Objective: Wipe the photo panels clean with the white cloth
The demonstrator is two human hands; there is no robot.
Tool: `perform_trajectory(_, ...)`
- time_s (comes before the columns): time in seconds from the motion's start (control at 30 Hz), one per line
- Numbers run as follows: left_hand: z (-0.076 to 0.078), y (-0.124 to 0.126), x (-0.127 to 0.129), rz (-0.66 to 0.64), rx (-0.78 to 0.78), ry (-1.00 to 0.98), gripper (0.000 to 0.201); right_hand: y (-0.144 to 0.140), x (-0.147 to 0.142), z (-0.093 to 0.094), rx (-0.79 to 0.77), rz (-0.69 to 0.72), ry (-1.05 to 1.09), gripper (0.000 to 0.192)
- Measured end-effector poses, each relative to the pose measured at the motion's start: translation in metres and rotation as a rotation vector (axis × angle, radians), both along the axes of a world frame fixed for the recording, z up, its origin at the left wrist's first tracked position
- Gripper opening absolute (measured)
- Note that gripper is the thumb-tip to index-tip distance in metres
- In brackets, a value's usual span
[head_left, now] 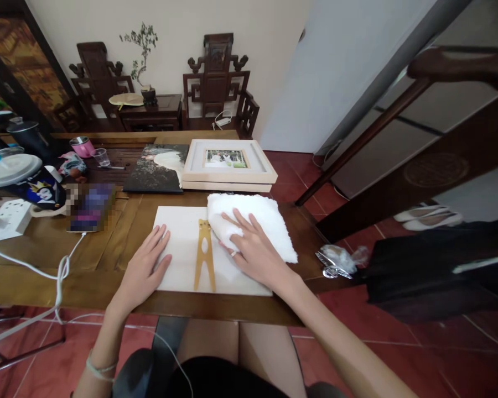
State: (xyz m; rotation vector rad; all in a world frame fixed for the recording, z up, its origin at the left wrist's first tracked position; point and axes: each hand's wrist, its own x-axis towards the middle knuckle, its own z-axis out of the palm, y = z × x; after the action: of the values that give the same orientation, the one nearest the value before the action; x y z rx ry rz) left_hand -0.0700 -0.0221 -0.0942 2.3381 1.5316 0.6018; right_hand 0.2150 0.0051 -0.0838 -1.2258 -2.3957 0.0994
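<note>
A white flat board (174, 260), which looks like a picture-frame back, lies on the wooden table in front of me. A yellow A-shaped stand leg (205, 260) lies on its middle, with small fixings at its top end. My left hand (147, 268) rests flat on the board's left edge, fingers stretched out, holding nothing. My right hand (253, 246), with a ring on one finger, presses on a fluffy white cloth (276, 232) and bunches it at its left side. The cloth covers the board's upper right part and hangs past its right edge.
Behind the board lie stacked wooden frames (232, 175) with a photo, and a dark picture panel (149, 171). A phone (92, 207) with a white cable (62, 271), a cup (41, 188) and a pink mug (82, 146) stand left. Crumpled plastic (338, 260) lies right.
</note>
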Motion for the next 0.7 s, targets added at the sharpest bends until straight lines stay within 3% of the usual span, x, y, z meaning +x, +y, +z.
perform_trajectory(0.1, -0.001, -0.002, 0.000, 0.010, -0.009, -0.015, 0.055, -0.022, -0.003, -0.001, 0.012, 0.004, -0.004, 0.017)
perform_trajectory(0.27, -0.004, -0.001, -0.004, 0.008, -0.006, -0.056, 0.052, -0.089, -0.003, 0.002, 0.034, 0.080, 0.030, 0.020)
perform_trajectory(0.37, -0.007, 0.003, -0.007, 0.002, -0.016, -0.070, 0.051, -0.102, -0.002, 0.005, 0.051, 0.140, 0.050, 0.020)
perform_trajectory(0.43, -0.008, 0.005, -0.008, 0.008, 0.000, -0.081, 0.049, -0.091, -0.003, 0.008, 0.061, 0.146, 0.054, 0.019)
perform_trajectory(0.53, -0.007, 0.006, -0.006, 0.028, 0.019, -0.063, 0.047, -0.052, -0.012, 0.010, 0.026, 0.113, 0.007, 0.018)
perform_trajectory(0.63, -0.006, 0.005, -0.004, 0.043, -0.004, -0.010, 0.050, -0.012, -0.031, 0.008, 0.003, 0.086, -0.016, 0.016)
perform_trajectory(0.7, -0.006, 0.004, -0.003, 0.035, 0.001, 0.007, 0.051, -0.001, -0.046, 0.005, 0.015, 0.084, -0.018, 0.012)
